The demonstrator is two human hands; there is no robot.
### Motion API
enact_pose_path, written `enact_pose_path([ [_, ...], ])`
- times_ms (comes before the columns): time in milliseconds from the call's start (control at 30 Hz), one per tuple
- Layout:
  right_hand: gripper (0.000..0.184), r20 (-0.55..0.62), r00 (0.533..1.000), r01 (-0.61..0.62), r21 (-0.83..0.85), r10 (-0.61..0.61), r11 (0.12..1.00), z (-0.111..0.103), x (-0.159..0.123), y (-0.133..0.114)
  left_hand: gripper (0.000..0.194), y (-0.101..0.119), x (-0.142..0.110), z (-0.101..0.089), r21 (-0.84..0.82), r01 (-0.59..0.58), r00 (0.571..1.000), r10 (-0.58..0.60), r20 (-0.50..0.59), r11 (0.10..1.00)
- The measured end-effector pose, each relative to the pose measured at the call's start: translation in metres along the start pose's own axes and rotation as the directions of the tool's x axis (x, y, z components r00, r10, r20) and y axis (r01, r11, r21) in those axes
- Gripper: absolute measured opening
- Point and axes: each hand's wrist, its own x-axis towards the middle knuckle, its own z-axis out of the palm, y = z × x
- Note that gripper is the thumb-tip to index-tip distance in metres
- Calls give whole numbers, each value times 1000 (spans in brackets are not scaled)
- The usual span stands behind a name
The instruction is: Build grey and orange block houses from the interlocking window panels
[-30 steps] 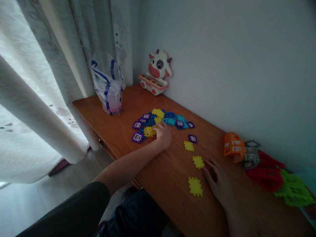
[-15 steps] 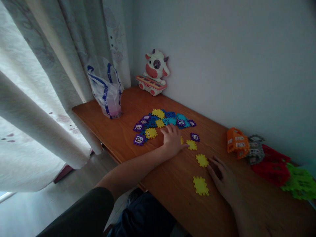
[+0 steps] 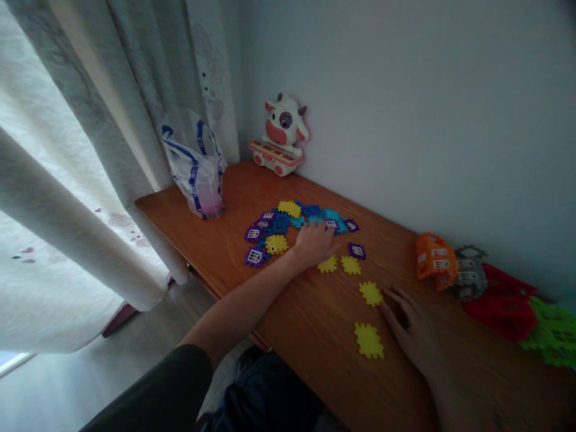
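My left hand (image 3: 315,245) reaches over the right part of a pile of flat, notched plastic building tiles, fingers bent down and thumb held apart. What lies under its fingertips is hidden. In the pile are blue tiles (image 3: 279,224), yellow tiles (image 3: 289,209), turquoise tiles, and purple window tiles (image 3: 255,257). My right hand (image 3: 411,330) rests on the table with thumb and fingers apart. Its fingertips are at the edge of a yellow square tile (image 3: 371,294). Another yellow tile (image 3: 369,340) lies nearer me, and two more (image 3: 350,264) lie below my left hand.
The wooden table (image 3: 297,312) meets the wall. At the far corner stand a cow toy with a keyboard (image 3: 279,135) and a plastic bag (image 3: 198,174). Along the wall at right are orange (image 3: 435,261), grey (image 3: 470,273), red (image 3: 499,303) and green (image 3: 551,333) pieces.
My left hand has shifted slightly right and away from me, uncovering a yellow tile below it. A small yellow tile by its fingertips no longer shows. My right hand stays put.
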Motion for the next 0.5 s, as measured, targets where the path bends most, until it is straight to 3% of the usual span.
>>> enact_pose_path([
  [100,49,-11,1000,10,2,-10,1000,1,0,1,46,-37,13,-6,20,191,974,-187,-129,981],
  [267,51,-23,1000,13,-1,-13,1000,0,0,0,62,-92,31,-3,-24,450,865,-443,-237,892],
  [367,50,-28,1000,9,1,-9,1000,0,0,0,70,-105,36,8,-15,450,871,-443,-214,893],
  [500,50,-27,1000,9,9,-9,1000,2,1,3,61,-109,39,23,-15,414,906,-413,-96,910],
])
